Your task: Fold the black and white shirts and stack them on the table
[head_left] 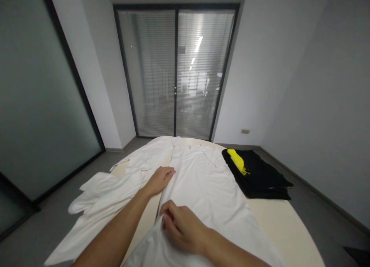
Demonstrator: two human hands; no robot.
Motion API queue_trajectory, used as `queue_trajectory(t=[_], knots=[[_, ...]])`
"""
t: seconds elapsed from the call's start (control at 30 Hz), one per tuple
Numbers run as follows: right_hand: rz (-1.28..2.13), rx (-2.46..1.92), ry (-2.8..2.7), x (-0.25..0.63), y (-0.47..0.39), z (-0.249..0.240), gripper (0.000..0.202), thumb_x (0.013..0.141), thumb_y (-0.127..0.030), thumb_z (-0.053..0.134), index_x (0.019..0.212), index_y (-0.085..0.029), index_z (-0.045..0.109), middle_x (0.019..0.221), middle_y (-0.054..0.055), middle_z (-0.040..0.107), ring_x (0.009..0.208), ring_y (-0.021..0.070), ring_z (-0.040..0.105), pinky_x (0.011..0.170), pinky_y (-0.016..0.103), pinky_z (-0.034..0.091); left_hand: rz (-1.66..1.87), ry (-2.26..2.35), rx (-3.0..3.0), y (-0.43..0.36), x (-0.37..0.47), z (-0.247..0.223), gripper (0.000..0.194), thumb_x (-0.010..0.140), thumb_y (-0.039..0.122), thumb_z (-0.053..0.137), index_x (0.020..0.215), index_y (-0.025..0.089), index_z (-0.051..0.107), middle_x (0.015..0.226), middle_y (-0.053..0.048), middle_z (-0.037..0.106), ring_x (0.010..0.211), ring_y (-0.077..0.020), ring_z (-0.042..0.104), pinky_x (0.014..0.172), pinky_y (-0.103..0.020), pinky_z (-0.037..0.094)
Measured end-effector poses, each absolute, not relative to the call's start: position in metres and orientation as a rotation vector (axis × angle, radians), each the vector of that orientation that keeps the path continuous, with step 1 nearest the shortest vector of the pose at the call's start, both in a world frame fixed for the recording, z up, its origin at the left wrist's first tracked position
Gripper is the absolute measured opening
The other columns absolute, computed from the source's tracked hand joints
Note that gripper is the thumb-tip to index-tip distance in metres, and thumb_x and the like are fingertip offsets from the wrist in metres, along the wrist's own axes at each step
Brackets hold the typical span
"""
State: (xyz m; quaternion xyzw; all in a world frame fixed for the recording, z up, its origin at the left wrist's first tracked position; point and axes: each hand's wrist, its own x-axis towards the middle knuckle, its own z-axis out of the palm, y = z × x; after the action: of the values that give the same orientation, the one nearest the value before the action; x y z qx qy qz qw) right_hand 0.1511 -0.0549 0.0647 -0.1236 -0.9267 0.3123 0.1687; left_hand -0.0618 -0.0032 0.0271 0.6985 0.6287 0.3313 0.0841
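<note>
A white shirt [202,182] lies spread over the middle of the table, its collar end toward the far edge. My left hand [160,179] rests at the shirt's left edge, fingers extended and lying fairly flat, the thumb a little apart. Closer to me, my right hand [180,224] has its fingers curled and pinched on the same left edge, where the cloth is slightly raised. To the left, more white cloth [101,197] lies loosely bunched and hangs past the table's edge.
Folded black garments with a yellow print [260,174] are stacked at the table's right side. The pale table [286,224] has a rounded edge. Beyond it stand glass doors with blinds [147,74], and a frosted panel [37,93] is on the left.
</note>
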Motion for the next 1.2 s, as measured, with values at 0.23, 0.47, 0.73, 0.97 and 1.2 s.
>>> queue_trajectory(t=[0.23,0.47,0.73,0.97,1.2], knots=[[1.129,-0.232,-2.699,0.16,-0.053,0.065,0.037,0.083,-0.018,0.053,0.12,-0.021,0.054,0.086,0.0,0.069,0.065,0.0102,0.058,0.062,0.018,0.042,0.929,1.879,2.18,-0.008,-0.058,0.024,0.028,0.091,0.037,0.056,0.112,0.024,0.069,0.13,-0.008,0.065,0.124,-0.0267,0.057,0.115,-0.05,0.029],[0.908,-0.115,-2.829,0.154,-0.058,0.06,0.026,0.085,-0.023,0.054,0.108,-0.023,0.066,0.091,0.001,0.07,0.081,0.0138,0.063,0.076,0.021,0.044,0.786,1.906,2.203,-0.01,-0.057,0.023,0.03,0.093,0.042,0.055,0.115,0.027,0.069,0.14,-0.007,0.058,0.134,-0.0284,0.047,0.117,-0.052,0.025],[0.594,0.129,-2.842,0.176,-0.042,0.085,0.018,0.073,-0.029,0.064,0.088,-0.021,0.062,0.103,0.005,0.064,0.096,0.0205,0.057,0.085,0.031,0.039,0.802,1.903,2.216,-0.01,-0.057,0.022,0.029,0.096,0.039,0.051,0.115,0.027,0.07,0.138,-0.006,0.059,0.133,-0.0268,0.047,0.116,-0.049,0.027],[0.7,0.123,-3.074,0.167,-0.053,0.075,0.041,0.08,-0.04,0.067,0.115,-0.021,0.058,0.089,0.0,0.069,0.082,0.0172,0.061,0.092,0.032,0.038,0.792,1.894,2.252,-0.011,-0.055,0.023,0.029,0.095,0.036,0.053,0.114,0.024,0.07,0.137,-0.008,0.06,0.131,-0.0279,0.049,0.113,-0.047,0.032],[0.615,0.256,-2.992,0.162,-0.06,0.06,0.021,0.091,-0.038,0.06,0.103,-0.021,0.066,0.109,0.004,0.071,0.104,0.0197,0.061,0.094,0.033,0.036,0.783,1.898,2.257,-0.011,-0.054,0.023,0.029,0.095,0.036,0.052,0.115,0.025,0.069,0.138,-0.007,0.059,0.132,-0.0279,0.047,0.114,-0.046,0.032]])
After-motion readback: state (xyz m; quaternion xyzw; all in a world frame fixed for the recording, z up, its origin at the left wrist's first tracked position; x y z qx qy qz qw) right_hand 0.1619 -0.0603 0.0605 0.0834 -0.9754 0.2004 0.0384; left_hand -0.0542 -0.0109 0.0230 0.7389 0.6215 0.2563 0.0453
